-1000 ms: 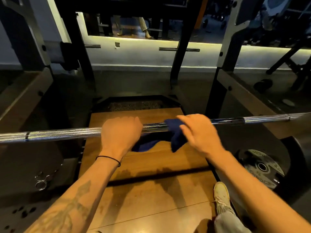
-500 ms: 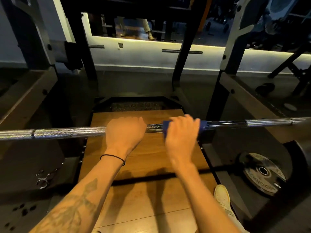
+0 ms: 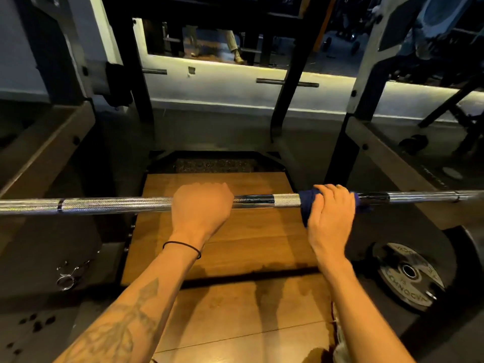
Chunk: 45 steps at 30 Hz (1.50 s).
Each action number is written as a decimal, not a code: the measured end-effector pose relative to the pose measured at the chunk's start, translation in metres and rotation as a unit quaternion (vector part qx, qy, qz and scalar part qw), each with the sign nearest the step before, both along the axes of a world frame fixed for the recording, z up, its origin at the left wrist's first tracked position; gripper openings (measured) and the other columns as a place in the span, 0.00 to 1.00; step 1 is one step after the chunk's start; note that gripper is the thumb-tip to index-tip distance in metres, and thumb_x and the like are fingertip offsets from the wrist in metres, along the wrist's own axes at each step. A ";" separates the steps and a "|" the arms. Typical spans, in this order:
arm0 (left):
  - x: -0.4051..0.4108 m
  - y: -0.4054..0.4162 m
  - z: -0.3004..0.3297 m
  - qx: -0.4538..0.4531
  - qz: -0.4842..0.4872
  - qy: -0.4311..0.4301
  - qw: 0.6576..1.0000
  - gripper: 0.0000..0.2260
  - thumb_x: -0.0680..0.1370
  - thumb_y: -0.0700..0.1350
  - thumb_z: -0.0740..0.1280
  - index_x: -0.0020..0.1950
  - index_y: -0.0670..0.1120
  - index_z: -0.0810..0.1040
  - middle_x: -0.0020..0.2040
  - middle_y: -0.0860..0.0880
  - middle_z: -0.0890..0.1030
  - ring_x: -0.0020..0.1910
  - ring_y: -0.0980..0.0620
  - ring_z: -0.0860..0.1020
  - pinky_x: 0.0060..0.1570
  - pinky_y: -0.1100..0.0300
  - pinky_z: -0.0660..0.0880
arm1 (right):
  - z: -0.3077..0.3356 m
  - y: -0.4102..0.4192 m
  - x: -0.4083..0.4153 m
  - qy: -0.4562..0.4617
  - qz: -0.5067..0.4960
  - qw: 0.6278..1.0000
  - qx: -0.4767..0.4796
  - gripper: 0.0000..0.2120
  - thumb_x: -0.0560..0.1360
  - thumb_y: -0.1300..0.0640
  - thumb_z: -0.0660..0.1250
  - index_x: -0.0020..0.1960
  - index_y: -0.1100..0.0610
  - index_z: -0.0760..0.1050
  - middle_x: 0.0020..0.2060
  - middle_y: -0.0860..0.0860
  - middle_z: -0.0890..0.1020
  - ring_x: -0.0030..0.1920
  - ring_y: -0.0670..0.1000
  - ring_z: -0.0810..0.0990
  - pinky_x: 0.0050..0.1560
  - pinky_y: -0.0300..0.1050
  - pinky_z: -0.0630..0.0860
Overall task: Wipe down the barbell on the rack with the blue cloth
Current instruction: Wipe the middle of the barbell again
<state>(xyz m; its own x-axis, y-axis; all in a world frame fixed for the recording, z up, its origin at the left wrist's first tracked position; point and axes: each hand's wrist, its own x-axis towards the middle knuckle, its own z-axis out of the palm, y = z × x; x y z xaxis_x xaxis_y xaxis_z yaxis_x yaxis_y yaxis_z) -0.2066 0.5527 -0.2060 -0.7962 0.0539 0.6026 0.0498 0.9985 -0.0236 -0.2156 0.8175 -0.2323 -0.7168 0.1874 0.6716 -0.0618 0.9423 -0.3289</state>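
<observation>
Barbell: long silver metal barbell (image 3: 117, 204) lies across the rack
Right hand (image 3: 330, 213): fingers curl round the blue cloth (image 3: 307, 205), wrapping it on the bar to rub
Left hand (image 3: 201, 208): fingers clamp the bare bar, likely to steady it

Both forearms reach forward and up from the bottom of the frame, bare to the wrist, the left one tattooed along its length and banded by a thin black hair tie (image 3: 183, 248) at the wrist. The left hand (image 3: 200, 209) is closed overhand, knuckles up and fingers curled out of sight around the barbell (image 3: 112, 204), wrist straight. The right hand (image 3: 330, 214), well apart from it to the right, is likewise wrapped overhand, fingers bent over the top and thumb side toward the left hand, clasping the blue cloth (image 3: 307, 203) against the bar.
</observation>
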 end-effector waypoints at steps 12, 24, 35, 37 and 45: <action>-0.001 -0.025 0.000 -0.011 -0.067 -0.029 0.997 0.18 0.81 0.52 0.60 0.35 0.46 0.77 0.27 0.46 0.77 0.24 0.42 0.76 0.26 0.59 0.63 | 0.012 -0.054 0.016 -0.039 0.197 0.966 0.162 0.19 0.82 0.50 0.57 0.65 0.60 0.76 0.54 0.57 0.79 0.51 0.60 0.77 0.58 0.55 0.70; 0.015 -0.073 -0.001 -0.028 0.011 -0.008 1.000 0.22 0.84 0.53 0.53 0.32 0.47 0.71 0.28 0.49 0.72 0.27 0.50 0.65 0.34 0.53 0.65 | 0.003 -0.120 0.024 -0.024 -0.028 0.998 -0.042 0.15 0.82 0.55 0.56 0.58 0.59 0.79 0.57 0.58 0.79 0.65 0.62 0.73 0.73 0.63 0.61; 0.019 -0.072 -0.004 0.016 0.002 -0.005 1.000 0.22 0.83 0.55 0.53 0.32 0.49 0.71 0.28 0.52 0.71 0.28 0.51 0.68 0.38 0.53 0.67 | 0.011 -0.027 0.016 -0.033 0.158 0.981 0.107 0.21 0.84 0.50 0.53 0.67 0.60 0.77 0.58 0.58 0.79 0.56 0.62 0.77 0.62 0.58 0.71; 0.020 -0.071 -0.004 0.033 0.005 0.013 0.999 0.21 0.82 0.53 0.56 0.31 0.49 0.70 0.27 0.53 0.67 0.27 0.52 0.66 0.37 0.54 0.66 | 0.007 -0.017 0.021 -0.025 0.101 0.992 0.067 0.20 0.83 0.52 0.54 0.65 0.61 0.78 0.57 0.58 0.79 0.58 0.61 0.77 0.66 0.59 0.69; 0.020 -0.070 -0.001 0.024 0.019 -0.018 0.999 0.22 0.82 0.55 0.53 0.31 0.49 0.72 0.27 0.52 0.72 0.26 0.51 0.70 0.35 0.54 0.69 | 0.002 -0.159 0.039 -0.032 0.095 0.995 0.004 0.17 0.82 0.53 0.56 0.64 0.56 0.77 0.59 0.54 0.78 0.64 0.57 0.74 0.72 0.62 0.63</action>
<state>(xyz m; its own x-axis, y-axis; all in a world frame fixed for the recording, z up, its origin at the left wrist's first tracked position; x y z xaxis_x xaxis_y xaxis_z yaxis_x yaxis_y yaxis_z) -0.1869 0.4831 -0.2070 -0.8178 -0.0039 0.5754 0.0126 0.9996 0.0248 -0.1769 0.6584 -0.2303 -0.7803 0.0396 0.6241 -0.2177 0.9184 -0.3305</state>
